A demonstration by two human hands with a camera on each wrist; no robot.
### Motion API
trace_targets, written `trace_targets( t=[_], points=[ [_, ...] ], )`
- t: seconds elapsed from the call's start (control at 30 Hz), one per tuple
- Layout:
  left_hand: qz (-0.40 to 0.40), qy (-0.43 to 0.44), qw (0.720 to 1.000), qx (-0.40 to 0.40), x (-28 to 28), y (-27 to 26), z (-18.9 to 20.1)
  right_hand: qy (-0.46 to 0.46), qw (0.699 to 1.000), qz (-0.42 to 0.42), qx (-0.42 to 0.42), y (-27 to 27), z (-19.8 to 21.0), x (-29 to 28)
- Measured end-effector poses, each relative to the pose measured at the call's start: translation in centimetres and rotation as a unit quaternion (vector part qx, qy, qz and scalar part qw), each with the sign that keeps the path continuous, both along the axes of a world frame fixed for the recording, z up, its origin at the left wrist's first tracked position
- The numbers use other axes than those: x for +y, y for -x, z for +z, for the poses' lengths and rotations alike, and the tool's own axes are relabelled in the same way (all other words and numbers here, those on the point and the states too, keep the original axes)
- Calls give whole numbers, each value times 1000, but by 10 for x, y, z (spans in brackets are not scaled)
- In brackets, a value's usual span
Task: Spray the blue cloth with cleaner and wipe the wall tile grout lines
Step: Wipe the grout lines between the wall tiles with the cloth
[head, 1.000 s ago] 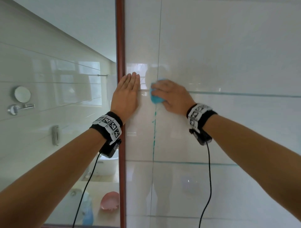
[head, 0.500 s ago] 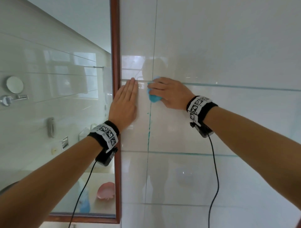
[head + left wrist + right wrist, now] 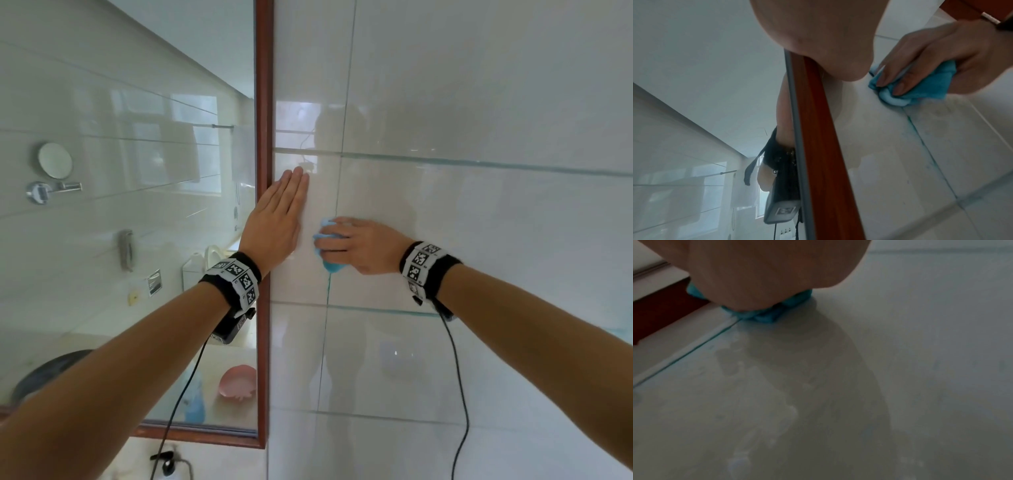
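Observation:
The blue cloth (image 3: 329,263) (image 3: 925,86) (image 3: 768,313) is bunched under my right hand (image 3: 356,245), whose curled fingers (image 3: 898,76) grip it and press it against the white wall tile on the vertical grout line (image 3: 328,291). Below the cloth that line is stained teal (image 3: 920,134) (image 3: 694,348). My left hand (image 3: 277,219) lies flat on the tile with straight fingers, just left of the cloth and beside the mirror frame. A horizontal grout line (image 3: 479,163) runs above both hands.
A mirror in a red-brown wooden frame (image 3: 263,171) (image 3: 818,129) adjoins the tiles on the left. It reflects a pink dish (image 3: 239,380) and a blue bottle (image 3: 195,401). Cables hang from both wrist cameras. A second horizontal grout line (image 3: 376,310) crosses below the hands.
My right hand has slid the cloth down the vertical grout line from the upper horizontal joint. The left hand has slipped lower on the tile too.

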State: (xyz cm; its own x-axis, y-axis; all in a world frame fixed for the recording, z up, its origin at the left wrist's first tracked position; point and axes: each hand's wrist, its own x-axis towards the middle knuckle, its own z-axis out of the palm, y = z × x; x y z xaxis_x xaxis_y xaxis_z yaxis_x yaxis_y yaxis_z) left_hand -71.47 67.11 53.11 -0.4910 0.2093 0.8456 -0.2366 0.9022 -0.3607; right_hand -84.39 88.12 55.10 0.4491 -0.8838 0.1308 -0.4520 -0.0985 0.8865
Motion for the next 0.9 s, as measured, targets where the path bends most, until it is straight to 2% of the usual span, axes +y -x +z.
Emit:
trace_targets(
  t=[0.07,0.13,0.2,0.3,0.43,0.53,0.63,0.73,0.83,0.9],
  points=[
    [-1,-4,1000,8,1,2,-1,20,1000,-5,15,-4,29,2],
    [-4,-14,1000,21,3,6,-4,105,992,-28,-59,-6,56,4],
    [-5,-21,999,28,4,8,-6,174,975,-23,-139,-8,65,3],
    [-11,-24,999,33,3,10,-8,208,966,-13,-154,-9,40,-2],
    [-9,-18,999,31,-1,12,-8,146,983,-9,-111,-3,-43,-4],
    [-1,-9,1000,24,-3,12,-8,111,984,2,-140,-7,-79,-3],
    [1,-12,1000,27,-1,12,-8,77,990,0,-120,-10,-74,0],
    [2,-17,999,32,0,13,-10,68,994,-34,-80,-9,-43,8],
    [-6,-17,999,44,-1,14,-12,136,979,-51,-143,-14,-20,9],
    [-9,-16,999,50,-2,14,-12,164,970,-43,-173,-16,-24,7]
  ],
)
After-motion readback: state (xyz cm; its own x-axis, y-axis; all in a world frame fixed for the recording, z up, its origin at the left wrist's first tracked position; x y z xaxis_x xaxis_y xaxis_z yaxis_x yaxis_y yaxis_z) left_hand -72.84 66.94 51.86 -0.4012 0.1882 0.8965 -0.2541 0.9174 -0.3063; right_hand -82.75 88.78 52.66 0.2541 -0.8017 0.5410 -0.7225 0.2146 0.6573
